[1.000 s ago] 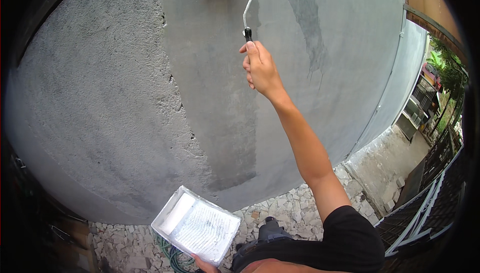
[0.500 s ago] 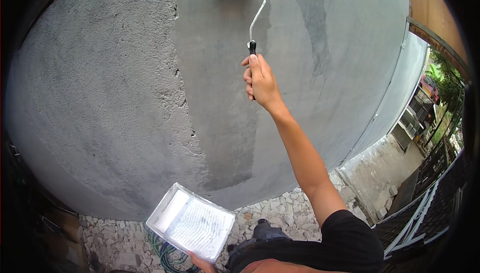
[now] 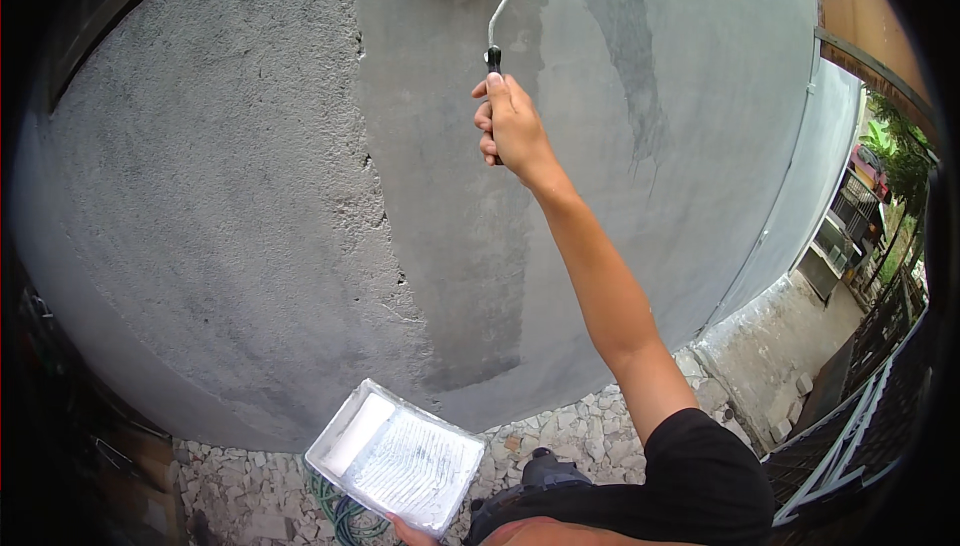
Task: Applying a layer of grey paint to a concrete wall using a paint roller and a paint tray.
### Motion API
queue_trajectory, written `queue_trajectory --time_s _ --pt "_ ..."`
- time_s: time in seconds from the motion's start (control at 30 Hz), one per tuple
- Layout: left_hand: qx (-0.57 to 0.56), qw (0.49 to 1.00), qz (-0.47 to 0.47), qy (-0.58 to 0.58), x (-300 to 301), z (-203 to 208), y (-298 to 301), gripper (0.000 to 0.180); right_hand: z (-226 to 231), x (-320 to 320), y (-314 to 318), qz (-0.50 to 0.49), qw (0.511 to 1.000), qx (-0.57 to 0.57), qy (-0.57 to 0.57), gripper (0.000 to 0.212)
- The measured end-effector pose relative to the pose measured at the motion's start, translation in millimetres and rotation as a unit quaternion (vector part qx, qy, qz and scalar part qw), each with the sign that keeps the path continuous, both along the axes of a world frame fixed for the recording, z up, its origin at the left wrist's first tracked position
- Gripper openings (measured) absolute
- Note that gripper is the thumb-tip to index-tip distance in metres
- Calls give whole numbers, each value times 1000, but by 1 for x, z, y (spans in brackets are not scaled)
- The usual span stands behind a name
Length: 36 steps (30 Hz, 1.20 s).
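With fingers wrapped round its black handle, my right hand [image 3: 515, 131] holds a paint roller [image 3: 497, 21] up against the grey wall [image 3: 455, 196]. The roller's sleeve lies at the top edge of the picture, partly cut off. Around it runs a darker, damp-looking vertical band. Down at the lower edge, my left hand [image 3: 410, 531] grips the near rim of a paint tray [image 3: 425, 461]. White paint coats the tray's ridged slope and its well. Most of the left hand's fingers are hidden beneath the tray.
Rough, bare plaster [image 3: 230, 186] covers the wall's left part, with a pitted edge beside the smoother part. Broken stones [image 3: 570, 436] cover the ground. A coiled green hose [image 3: 335, 506] lies under the tray. A concrete ledge [image 3: 765, 346] and dark metal railings [image 3: 850, 456] stand at right.
The roller and my right hand have moved higher in the picture, the sleeve now reaching its top edge. The tray and wall appear shifted slightly right and down.
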<state>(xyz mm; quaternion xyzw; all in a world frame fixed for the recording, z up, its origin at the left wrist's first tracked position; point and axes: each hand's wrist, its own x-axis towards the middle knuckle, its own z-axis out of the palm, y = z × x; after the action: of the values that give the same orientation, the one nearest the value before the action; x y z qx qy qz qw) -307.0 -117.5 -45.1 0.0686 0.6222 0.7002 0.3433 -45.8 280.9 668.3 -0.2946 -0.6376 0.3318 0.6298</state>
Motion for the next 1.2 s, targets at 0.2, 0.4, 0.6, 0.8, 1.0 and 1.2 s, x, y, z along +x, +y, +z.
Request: queue_trajectory --time_s 0.2,0.4,0.6,0.8,1.0,1.2 --pt "-46 996 8 76 -11 0 6 57 38 -5 -20 21 997 81 7 45" --pt "-14 996 62 62 -6 -16 -13 57 47 -46 6 3 999 42 -5 44" --pt "-59 971 81 215 -40 -49 -6 57 141 -67 7 -53 992 110 -26 47" --pt "-48 987 42 145 -15 -55 -4 54 38 -51 0 -42 997 44 -57 44" --pt "-32 994 28 98 -27 -69 7 51 108 -35 -1 -42 993 99 -42 45" --pt "-62 937 70 336 -18 -80 -9 48 59 -55 -15 -28 996 48 -71 45"
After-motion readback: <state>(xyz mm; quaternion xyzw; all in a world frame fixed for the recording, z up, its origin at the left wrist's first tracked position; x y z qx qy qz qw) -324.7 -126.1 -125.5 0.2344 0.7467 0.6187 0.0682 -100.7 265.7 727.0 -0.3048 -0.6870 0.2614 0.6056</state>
